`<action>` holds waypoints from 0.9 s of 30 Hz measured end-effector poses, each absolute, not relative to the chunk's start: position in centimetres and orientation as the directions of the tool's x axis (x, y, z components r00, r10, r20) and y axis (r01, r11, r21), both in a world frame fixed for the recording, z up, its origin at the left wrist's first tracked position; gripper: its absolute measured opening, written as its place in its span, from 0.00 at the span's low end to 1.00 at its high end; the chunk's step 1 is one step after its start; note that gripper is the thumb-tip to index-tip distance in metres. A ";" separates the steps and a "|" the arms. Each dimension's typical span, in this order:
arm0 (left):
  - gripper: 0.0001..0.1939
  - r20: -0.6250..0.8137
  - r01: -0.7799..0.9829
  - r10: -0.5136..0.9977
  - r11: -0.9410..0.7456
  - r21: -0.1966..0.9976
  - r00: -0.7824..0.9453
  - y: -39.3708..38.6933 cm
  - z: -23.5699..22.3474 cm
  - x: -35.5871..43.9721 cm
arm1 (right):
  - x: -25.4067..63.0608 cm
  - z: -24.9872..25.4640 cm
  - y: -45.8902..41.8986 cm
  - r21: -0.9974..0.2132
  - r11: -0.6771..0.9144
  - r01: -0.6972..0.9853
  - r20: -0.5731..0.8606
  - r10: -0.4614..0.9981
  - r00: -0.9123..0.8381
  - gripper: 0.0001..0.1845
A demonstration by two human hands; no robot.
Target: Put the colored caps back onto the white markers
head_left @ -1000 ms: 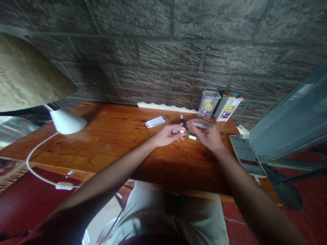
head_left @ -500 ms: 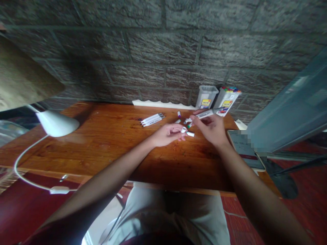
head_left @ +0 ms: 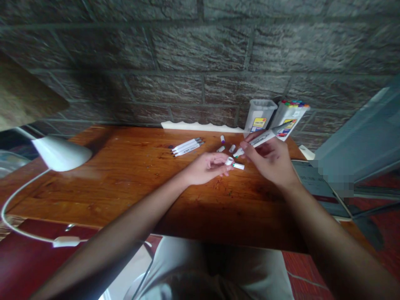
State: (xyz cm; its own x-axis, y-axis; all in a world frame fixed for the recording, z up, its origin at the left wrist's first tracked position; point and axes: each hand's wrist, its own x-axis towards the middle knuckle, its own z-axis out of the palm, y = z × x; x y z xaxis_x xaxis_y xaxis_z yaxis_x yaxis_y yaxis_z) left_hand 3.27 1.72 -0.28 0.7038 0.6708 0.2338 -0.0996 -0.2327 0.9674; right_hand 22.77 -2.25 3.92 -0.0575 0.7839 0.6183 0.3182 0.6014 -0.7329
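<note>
My right hand is closed round a white marker, held above the wooden desk with its green tip pointing down and left. My left hand pinches a small white marker cap just left of that tip. Another green-ended cap lies on the desk right beside my left fingertips. Further loose caps lie a little farther back. Three white markers lie side by side at the back left of my hands.
Two clear marker boxes stand at the back right by the brick wall, one empty, one full of coloured markers. A white desk lamp with its cable sits at the left. A phone lies at the right.
My right hand has lifted the marker and tilted it, tip down, toward the cap in my left hand. The view has shifted slightly left and closer.
</note>
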 end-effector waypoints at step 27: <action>0.19 0.209 -0.086 0.696 -0.208 0.974 0.687 1.5 0.2 3.0 | 25.7 3.2 0.1 -0.628 0.499 0.597 0.677 0.729 0.104 0.17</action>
